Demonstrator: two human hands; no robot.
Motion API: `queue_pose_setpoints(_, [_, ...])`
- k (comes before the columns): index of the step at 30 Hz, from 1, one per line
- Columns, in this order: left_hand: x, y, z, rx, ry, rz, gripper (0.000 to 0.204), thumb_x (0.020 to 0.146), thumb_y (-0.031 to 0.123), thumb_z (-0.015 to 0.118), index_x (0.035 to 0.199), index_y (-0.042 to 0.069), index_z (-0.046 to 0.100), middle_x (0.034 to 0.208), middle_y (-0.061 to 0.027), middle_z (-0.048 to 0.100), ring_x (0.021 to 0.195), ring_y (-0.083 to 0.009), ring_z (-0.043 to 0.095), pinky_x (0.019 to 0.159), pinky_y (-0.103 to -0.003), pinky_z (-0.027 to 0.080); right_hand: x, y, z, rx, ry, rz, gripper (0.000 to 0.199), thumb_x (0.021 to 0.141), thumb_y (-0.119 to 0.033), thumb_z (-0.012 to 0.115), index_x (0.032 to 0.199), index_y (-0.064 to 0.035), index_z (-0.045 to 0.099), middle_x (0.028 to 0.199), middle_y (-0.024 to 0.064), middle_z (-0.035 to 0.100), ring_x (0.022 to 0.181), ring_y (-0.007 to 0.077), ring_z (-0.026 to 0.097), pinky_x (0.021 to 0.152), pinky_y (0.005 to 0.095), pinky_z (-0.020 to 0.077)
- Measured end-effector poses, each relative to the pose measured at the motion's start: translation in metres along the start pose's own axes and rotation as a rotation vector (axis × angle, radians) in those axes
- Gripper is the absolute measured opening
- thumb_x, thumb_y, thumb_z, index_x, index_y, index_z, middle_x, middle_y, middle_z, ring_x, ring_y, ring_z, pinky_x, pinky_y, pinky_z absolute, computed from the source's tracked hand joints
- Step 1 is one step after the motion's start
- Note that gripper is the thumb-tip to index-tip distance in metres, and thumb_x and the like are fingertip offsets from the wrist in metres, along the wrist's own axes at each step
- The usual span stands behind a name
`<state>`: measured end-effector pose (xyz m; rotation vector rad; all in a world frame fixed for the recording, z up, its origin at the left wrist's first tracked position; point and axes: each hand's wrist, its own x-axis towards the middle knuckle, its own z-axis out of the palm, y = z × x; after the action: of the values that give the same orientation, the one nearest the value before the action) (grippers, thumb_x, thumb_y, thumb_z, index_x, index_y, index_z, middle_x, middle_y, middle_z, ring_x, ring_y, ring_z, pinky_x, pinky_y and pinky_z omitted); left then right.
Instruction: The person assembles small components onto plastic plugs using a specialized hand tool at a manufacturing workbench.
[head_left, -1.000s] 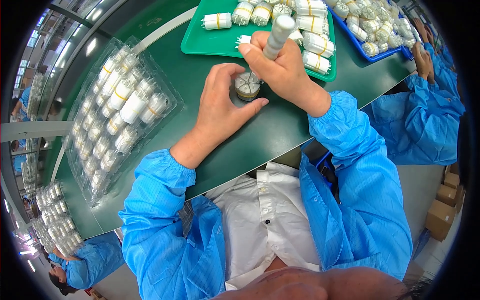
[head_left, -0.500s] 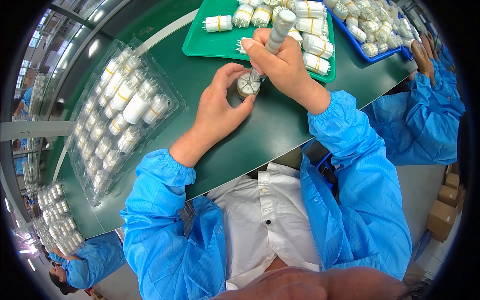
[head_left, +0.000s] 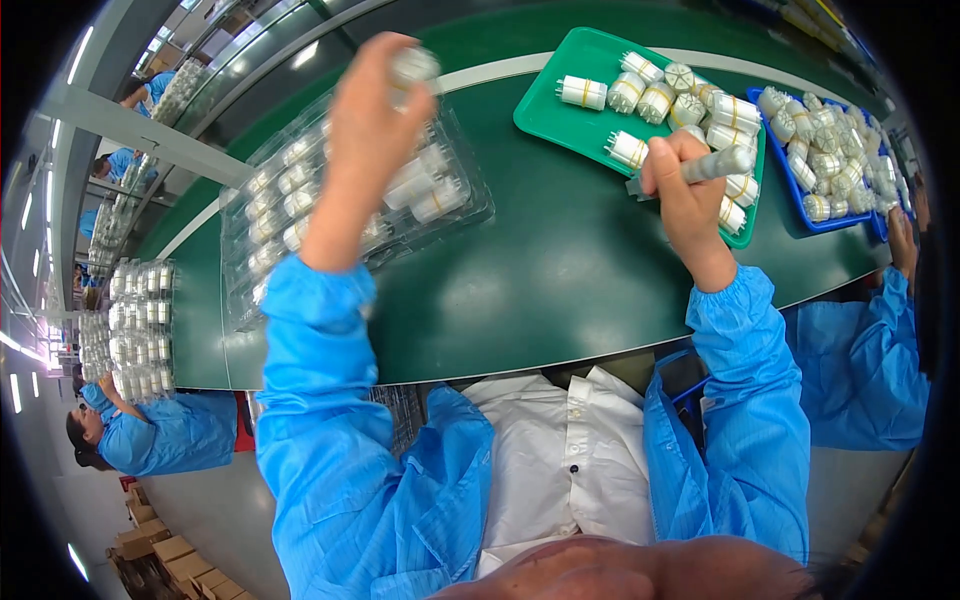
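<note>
Raised over the clear plastic blister tray (head_left: 475, 215), my left hand (head_left: 362, 135) is closed on a white cylindrical part (head_left: 415, 66), which is smeared by motion. Similar white parts stand in rows in that tray, partly hidden behind my hand and forearm. My right hand (head_left: 682, 195) grips a tool with a pale, wrapped-looking handle (head_left: 722, 163); a short flat grey end sticks out on the left of the fist. This hand hovers at the near edge of the green tray (head_left: 548, 105), where white cylinders with yellow bands (head_left: 582, 92) and thin prongs lie.
A blue bin (head_left: 800, 203) heaped with white parts stands on the right, beside a co-worker's hand (head_left: 902, 245) and blue sleeve. Stacked clear trays of parts (head_left: 140, 330) sit at the far left near another person. The green tabletop (head_left: 520, 270) has a curved near edge.
My left hand has moved left and up from the table, carrying the white part away from the tool to above the blister tray. The right hand keeps the tool. The whole view has shifted.
</note>
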<state>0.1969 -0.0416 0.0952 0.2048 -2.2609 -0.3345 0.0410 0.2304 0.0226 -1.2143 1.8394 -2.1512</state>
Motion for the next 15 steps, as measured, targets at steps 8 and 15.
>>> queue_pose_setpoints(8, [0.04, -0.131, -0.006, 0.277, -0.164, -0.099, 0.046, 0.083, 0.016, 0.068, 0.128, 0.014, 0.059, 0.119, -0.0116, 0.069, 0.109, -0.0353, 0.064, 0.095, -0.045, 0.051, 0.007, 0.006, 0.003, -0.48, -0.126, -0.51, 0.028, 0.084, -0.009, 0.072, 0.067, -0.0054, 0.05, 0.057, 0.0106, 0.048, 0.048, 0.0292, 0.05, 0.046, 0.0403, 0.0364])
queue_pose_setpoints(15, [0.053, -0.022, 0.094, 0.128, -0.304, 0.156, 0.036, 0.082, 0.01, 0.063, 0.119, 0.011, 0.065, 0.113, -0.0146, 0.069, 0.107, -0.0347, 0.065, 0.093, -0.047, 0.051, 0.008, 0.002, 0.009, -0.515, -0.131, -0.601, 0.03, 0.084, -0.013, 0.074, 0.067, -0.0064, 0.05, 0.057, 0.0108, 0.048, 0.05, 0.0313, 0.051, 0.046, 0.042, 0.0377])
